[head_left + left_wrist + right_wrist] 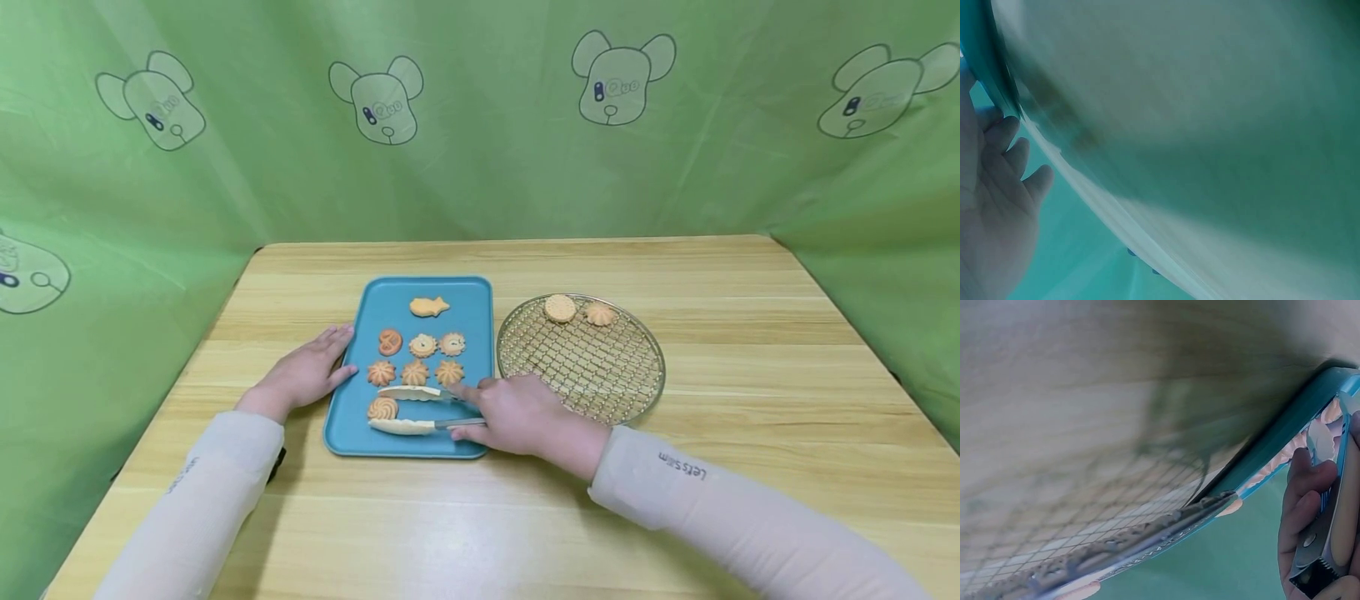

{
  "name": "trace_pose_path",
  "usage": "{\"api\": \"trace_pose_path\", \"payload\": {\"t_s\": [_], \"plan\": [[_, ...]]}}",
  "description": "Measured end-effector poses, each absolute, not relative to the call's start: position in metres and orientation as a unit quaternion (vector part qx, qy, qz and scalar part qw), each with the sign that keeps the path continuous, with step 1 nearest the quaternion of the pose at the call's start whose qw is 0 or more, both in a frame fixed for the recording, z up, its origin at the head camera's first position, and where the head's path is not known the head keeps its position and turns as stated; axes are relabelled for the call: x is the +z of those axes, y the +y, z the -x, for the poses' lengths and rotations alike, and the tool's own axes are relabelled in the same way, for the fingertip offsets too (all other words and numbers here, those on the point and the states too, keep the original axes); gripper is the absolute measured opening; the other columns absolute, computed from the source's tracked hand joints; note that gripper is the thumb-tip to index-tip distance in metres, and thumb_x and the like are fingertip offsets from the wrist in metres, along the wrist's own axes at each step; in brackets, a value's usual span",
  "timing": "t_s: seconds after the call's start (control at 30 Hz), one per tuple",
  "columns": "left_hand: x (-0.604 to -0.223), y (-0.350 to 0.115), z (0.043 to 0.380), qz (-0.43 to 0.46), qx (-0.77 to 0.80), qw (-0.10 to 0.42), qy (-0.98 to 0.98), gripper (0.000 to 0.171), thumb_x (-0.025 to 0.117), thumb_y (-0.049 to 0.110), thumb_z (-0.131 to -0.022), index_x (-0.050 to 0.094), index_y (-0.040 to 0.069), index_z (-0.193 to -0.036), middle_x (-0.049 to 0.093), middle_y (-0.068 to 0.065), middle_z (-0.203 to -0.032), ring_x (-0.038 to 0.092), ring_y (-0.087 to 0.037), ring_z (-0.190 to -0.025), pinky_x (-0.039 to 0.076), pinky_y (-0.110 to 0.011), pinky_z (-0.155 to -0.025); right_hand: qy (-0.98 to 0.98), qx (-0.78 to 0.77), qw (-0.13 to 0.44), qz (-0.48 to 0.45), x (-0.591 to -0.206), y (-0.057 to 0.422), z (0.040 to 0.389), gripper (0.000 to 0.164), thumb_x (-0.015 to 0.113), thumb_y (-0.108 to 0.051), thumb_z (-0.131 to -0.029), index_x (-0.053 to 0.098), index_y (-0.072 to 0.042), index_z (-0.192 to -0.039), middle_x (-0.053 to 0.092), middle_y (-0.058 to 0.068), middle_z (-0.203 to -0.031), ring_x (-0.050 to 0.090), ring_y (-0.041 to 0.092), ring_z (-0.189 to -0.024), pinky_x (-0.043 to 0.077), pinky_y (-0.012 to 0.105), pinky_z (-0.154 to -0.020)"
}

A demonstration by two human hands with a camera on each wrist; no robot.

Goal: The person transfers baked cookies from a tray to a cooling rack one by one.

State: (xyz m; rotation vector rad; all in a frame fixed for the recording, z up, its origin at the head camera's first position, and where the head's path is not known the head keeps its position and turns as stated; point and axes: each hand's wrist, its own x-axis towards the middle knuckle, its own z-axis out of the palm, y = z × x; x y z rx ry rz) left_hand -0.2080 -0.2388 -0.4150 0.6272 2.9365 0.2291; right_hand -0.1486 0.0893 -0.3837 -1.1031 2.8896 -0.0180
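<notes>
A blue tray [459, 292] lies on the table with several cookies on it. My left hand [303, 372] rests against its left edge, fingers extended; the left wrist view shows the fingers at the rim. In my right hand [525, 412] are metal tongs [459, 423] with cream-coloured tips, held over the tray's front half. Their tips are spread on either side of a swirl cookie [382, 409] at the front left. Behind it sits a row of flower-shaped cookies [414, 373]. The right wrist view shows my fingers curled around the tongs [1322, 540].
Right of the tray stands a round wire rack [581, 358] bearing a round cookie [560, 308] and a flower-shaped cookie [599, 314] near its back edge. Farther back on the tray are a pretzel cookie [390, 342], two round scalloped cookies [423, 345] and a fish-shaped cookie [429, 307].
</notes>
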Motion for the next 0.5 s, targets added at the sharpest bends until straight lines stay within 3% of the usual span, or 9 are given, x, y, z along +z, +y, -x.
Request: {"api": "trace_pose_path", "payload": {"t_s": [0.27, 0.5], "plan": [[-0.4157, -0.2388, 0.2078, -0.207, 0.077, 0.067, 0.973, 0.067, 0.048, 0.034, -0.101, 0.022, -0.004, -0.149, 0.023, -0.021, -0.153, 0.016, -0.038, -0.141, 0.019, -0.049, -0.113, 0.935, -0.018, 0.032, 0.352, -0.3809, 0.0926, 0.1489, 0.068, 0.049, -0.065, -0.088, 0.047, -0.025, -0.143, 0.068, 0.008, -0.100, 0.053, 0.013, -0.053, 0.038, 0.024, -0.037], [-0.4160, -0.2391, 0.2080, -0.208, 0.077, 0.066, 0.973, 0.067, 0.047, 0.034, -0.101, 0.022, -0.004, -0.149, 0.023, -0.021, -0.153, 0.016, -0.038, -0.141, 0.019, -0.049, -0.113, 0.938, -0.026, 0.023, 0.345, -0.3769, 0.0982, 0.1493, 0.068, 0.049, -0.066, -0.088, 0.048, -0.025, -0.142, 0.068, 0.008, -0.106, 0.062, 0.019, -0.065, 0.039, 0.024, -0.038]]}}
